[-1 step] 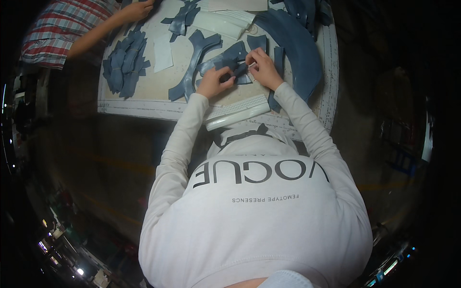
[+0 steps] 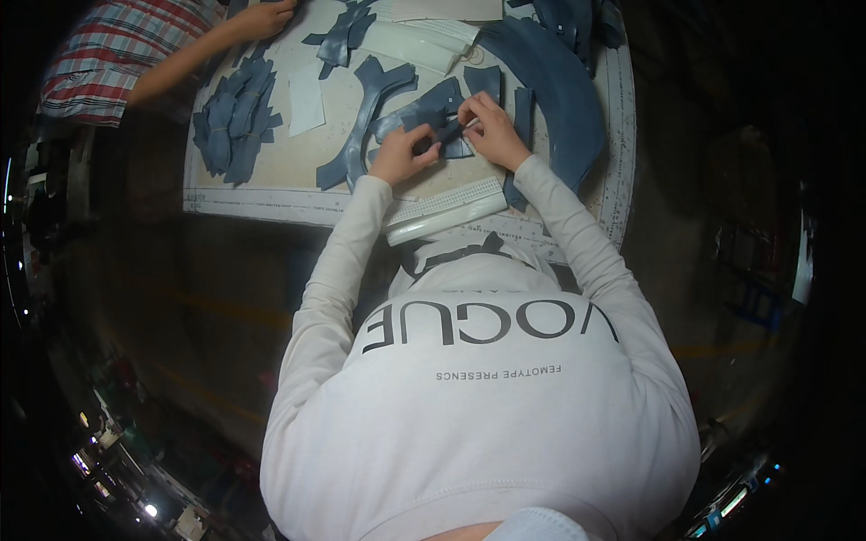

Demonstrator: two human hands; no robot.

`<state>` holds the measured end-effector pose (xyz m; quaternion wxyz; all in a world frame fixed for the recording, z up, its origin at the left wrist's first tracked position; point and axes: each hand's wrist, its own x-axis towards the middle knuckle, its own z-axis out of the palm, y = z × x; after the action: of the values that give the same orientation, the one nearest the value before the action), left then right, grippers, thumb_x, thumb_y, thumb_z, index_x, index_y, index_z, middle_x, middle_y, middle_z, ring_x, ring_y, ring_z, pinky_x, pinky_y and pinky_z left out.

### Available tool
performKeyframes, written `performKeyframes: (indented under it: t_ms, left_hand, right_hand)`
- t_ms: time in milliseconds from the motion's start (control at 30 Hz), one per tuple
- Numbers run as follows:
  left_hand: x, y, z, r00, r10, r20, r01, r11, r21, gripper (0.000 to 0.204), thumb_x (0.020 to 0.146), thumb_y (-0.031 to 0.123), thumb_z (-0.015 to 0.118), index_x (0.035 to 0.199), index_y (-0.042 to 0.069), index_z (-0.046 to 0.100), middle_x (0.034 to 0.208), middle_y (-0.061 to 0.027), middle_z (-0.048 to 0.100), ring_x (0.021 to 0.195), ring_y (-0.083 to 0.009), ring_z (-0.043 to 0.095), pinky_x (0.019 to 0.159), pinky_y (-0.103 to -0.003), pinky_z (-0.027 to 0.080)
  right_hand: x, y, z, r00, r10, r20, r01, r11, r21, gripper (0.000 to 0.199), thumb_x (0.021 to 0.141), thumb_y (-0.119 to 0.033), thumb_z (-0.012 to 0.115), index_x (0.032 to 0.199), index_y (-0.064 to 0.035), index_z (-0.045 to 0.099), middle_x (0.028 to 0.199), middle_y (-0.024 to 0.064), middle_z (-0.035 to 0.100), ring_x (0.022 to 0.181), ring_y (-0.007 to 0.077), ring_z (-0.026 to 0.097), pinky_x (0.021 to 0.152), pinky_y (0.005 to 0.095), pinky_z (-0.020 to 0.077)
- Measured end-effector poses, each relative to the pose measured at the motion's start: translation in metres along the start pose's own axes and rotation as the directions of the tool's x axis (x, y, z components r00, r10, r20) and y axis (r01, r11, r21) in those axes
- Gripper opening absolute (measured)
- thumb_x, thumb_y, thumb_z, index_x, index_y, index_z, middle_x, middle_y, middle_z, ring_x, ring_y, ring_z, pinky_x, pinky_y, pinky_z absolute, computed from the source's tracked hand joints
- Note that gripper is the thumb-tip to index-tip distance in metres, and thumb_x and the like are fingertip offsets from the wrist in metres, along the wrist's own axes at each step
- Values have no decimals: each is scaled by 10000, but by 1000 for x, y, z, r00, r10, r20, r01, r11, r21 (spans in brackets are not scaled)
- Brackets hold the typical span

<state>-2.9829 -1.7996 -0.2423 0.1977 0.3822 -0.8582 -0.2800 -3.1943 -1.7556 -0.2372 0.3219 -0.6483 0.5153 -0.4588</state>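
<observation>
Over the near part of the table, my left hand [image 2: 406, 155] is closed in a pinch on a dark blue fabric piece [image 2: 451, 132]. The right hand [image 2: 493, 132] pinches the same piece from the other side, its fingertips bent together. Beneath and beyond the hands lie more cut blue pieces [image 2: 442, 95], partly hidden by my fingers. A long curved blue strip [image 2: 358, 135] rests left of my left hand. Just right of my right hand is a narrow straight blue strip [image 2: 524, 113].
A glossy white sheet with rows of small marks [image 2: 448, 214] lies at the table's near edge. Tied blue bundles [image 2: 236, 122] sit left, by a white paper [image 2: 307, 99]. A wide curved blue stack [image 2: 573, 99] lies right. A co-worker's hand [image 2: 263, 20] is at far left.
My right hand's fingers have shifted slightly left, toward my left hand. The co-worker's hand has moved a little to the right. Otherwise the layout is the same.
</observation>
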Motion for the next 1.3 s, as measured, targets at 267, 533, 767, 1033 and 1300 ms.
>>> performKeyframes:
  t_ms: [267, 533, 767, 1033, 1300]
  left_hand:
    - [2, 1, 1, 997, 66, 28, -68, 994, 87, 247, 775, 291, 750, 977, 177, 667, 788, -139, 634, 742, -334, 601, 671, -409, 490]
    - [2, -1, 4, 991, 135, -26, -134, 991, 30, 358, 684, 440, 814, 910, 184, 703, 758, -104, 664, 678, -304, 603, 626, -384, 479]
    - [3, -5, 4, 997, -67, -42, 58, 980, -191, 228, 784, 272, 738, 986, 179, 690, 757, -122, 652, 696, -312, 603, 641, -392, 479]
    - [-1, -4, 8, 996, 83, 33, -86, 987, 133, 366, 698, 411, 814, 981, 210, 700, 758, -103, 662, 693, -300, 582, 647, -393, 475]
    - [2, -4, 2, 1000, -7, -19, 4, 993, -117, 200, 748, 280, 773, 882, 148, 706, 719, -97, 659, 631, -285, 582, 609, -354, 478]
  right_hand:
    - [7, 5, 13, 990, -9, 138, 18, 998, -66, 320, 720, 193, 509, 946, -31, 479, 975, 80, 435, 892, 206, 581, 725, 288, 545]
    - [9, 1, 10, 996, -64, 68, 76, 977, -200, 301, 725, 190, 541, 927, -26, 483, 961, 85, 440, 847, 202, 589, 691, 298, 543]
    - [11, 1, -2, 995, -68, 77, 69, 997, -17, 296, 705, 205, 515, 889, -26, 499, 894, 106, 438, 750, 247, 579, 680, 330, 487]
    - [5, 2, 10, 969, -96, 227, 122, 987, -103, 307, 702, 192, 502, 927, -17, 496, 930, 110, 443, 827, 269, 574, 736, 357, 472]
    - [7, 8, 9, 994, -45, -99, 33, 991, -126, 165, 831, 59, 569, 972, -27, 561, 920, 122, 554, 770, 251, 641, 666, 319, 526]
